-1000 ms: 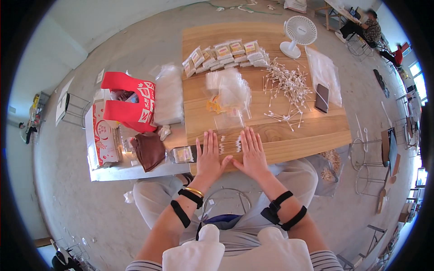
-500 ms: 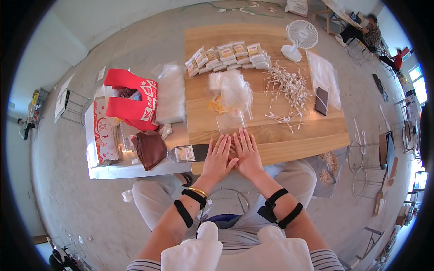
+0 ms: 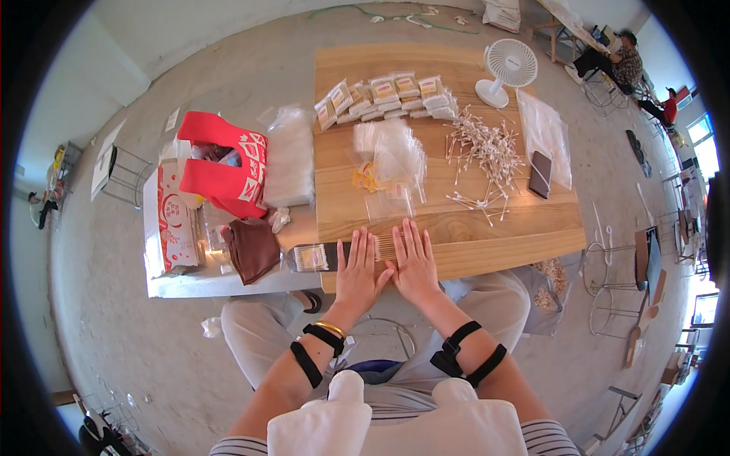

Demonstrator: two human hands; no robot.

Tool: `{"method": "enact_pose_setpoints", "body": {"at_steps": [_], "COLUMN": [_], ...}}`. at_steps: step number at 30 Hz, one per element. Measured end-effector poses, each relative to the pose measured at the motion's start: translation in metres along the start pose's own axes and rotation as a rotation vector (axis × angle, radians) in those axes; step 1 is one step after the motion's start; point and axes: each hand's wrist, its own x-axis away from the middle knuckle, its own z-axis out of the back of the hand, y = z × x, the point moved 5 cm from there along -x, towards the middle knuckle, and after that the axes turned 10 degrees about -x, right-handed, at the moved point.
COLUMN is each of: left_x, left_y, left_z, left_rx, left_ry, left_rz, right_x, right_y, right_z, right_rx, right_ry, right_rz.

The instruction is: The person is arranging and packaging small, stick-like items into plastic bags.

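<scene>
The left hand point(image 3: 358, 280) and right hand point(image 3: 416, 275) lie palm down at the table's point(image 3: 502, 245) near edge, fingers straight and pointing far, gripping nothing visible. The left fingers are slightly parted; the right ones sit closer together. The thumbs angle inward, their tips meeting or nearly so.

A row of swabs point(image 3: 385, 247) lies in the narrow gap between the hands, left fingers along its left end, right index finger along its right; actual contact is unclear. A dark strip point(image 3: 332, 254) shows left of the left hand, with a filled pack point(image 3: 310, 258) at its left end.

Clear bags point(image 3: 397, 148) lie far of the swabs, a loose pile point(image 3: 490, 152) of swabs far right.
</scene>
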Motion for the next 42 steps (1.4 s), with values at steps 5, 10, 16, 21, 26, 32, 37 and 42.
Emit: {"method": "enact_pose_setpoints", "body": {"at_steps": [5, 10, 16, 21, 26, 32, 37, 42], "left_x": [0.0, -0.004, -0.002, -0.001, -0.001, -0.003, 0.002, 0.016], "left_y": [-0.001, 0.01, 0.015, 0.014, 0.012, 0.014, 0.008, -0.048], "left_z": [0.002, 0.002, 0.004, 0.005, 0.0, 0.002, 0.009, 0.037], "left_rx": [0.025, 0.062, 0.015, 0.006, -0.042, 0.034, 0.12, 0.315], "left_ry": [0.009, 0.026, 0.0, 0.004, 0.015, 0.013, 0.054, 0.243], "left_rz": [0.002, -0.072, -0.11, -0.119, -0.125, -0.14, -0.125, 0.177], "right_x": [0.0, 0.0, 0.004, 0.024, 0.018, 0.004, 0.002, 0.004], "right_y": [-0.002, 0.002, 0.007, 0.027, 0.02, 0.009, 0.003, 0.001], "right_z": [0.001, 0.0, 0.003, 0.018, 0.017, 0.002, 0.002, 0.006], "right_rx": [-0.038, -0.007, -0.012, -0.045, -0.014, 0.064, 0.082, 0.051], "right_ry": [0.024, 0.017, -0.021, -0.001, -0.024, -0.046, -0.07, -0.095], "right_rz": [0.01, 0.002, 0.007, -0.076, -0.006, 0.016, 0.029, -0.033]}}
